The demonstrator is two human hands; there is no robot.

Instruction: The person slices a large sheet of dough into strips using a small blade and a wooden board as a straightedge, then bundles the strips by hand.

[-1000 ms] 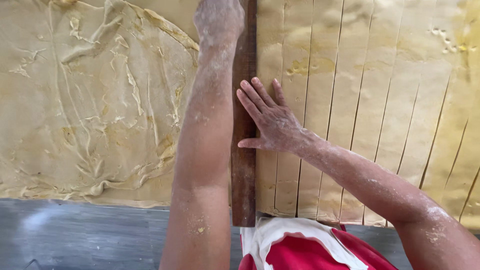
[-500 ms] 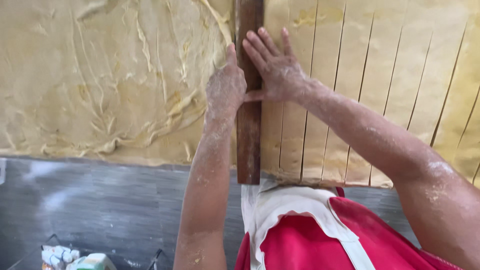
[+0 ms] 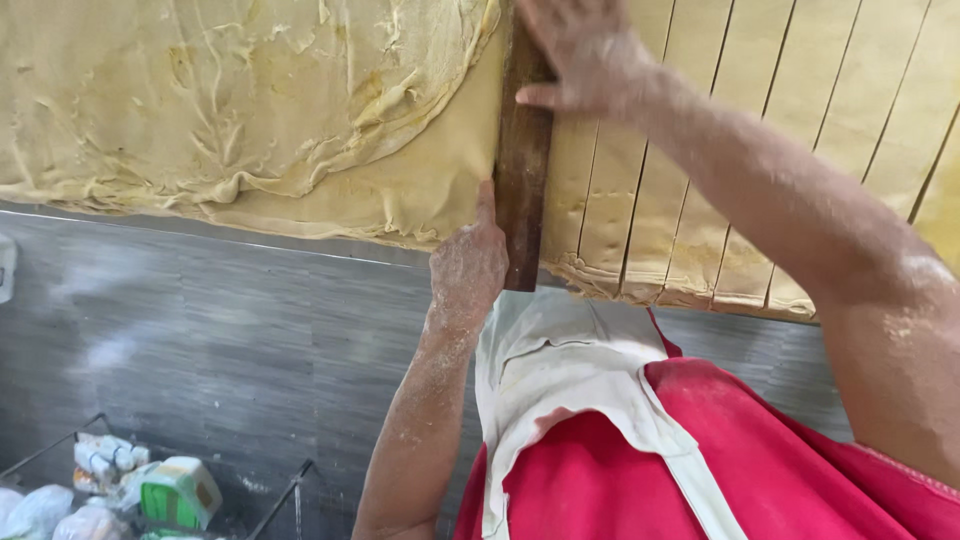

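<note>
On the table's near edge, a wooden straightedge (image 3: 523, 170) lies across yellow dough (image 3: 300, 110).
Left hand (image 3: 468, 262) (floury) pinches its lower end; right hand (image 3: 580, 55) presses flat, fingers spread, higher up beside cut strips (image 3: 700, 200).

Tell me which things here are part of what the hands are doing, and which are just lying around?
In use:
- sheet of yellow dough, uncut on the left
- cut dough strips on the right
- long wooden straightedge laid over the dough
- left hand at the straightedge's near end
- right hand pressing on it farther up

Lying about:
- wrapped packets in a wire basket, lower left
- grey floor
</note>
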